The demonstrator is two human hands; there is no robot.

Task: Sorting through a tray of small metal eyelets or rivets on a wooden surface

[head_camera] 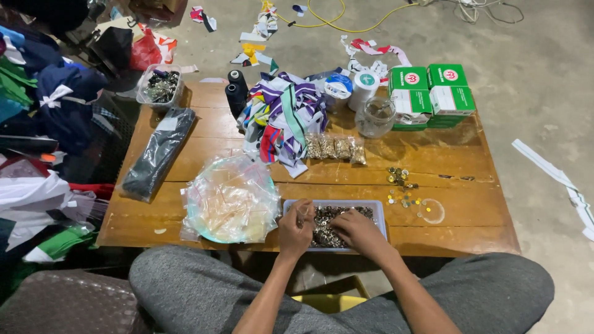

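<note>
Fingers: left hand [295, 230] pinches something small and clear above the tray's left end (what it is cannot be told); right hand [357, 230] curls loosely into the metal pieces [328, 224].
Tray: pale rectangular tray [380, 213] at the table's near edge, heaped with small metal pieces.
Left of tray: round dish of clear plastic bags [230, 199].
Right of tray: loose gold buttons [402, 187] on the wooden table [470, 216].
Behind: folded ribbons [286, 114], green boxes [431, 89].

Green-and-white boxes [432, 93] stacked at the table's [470, 210] far right corner.
</note>
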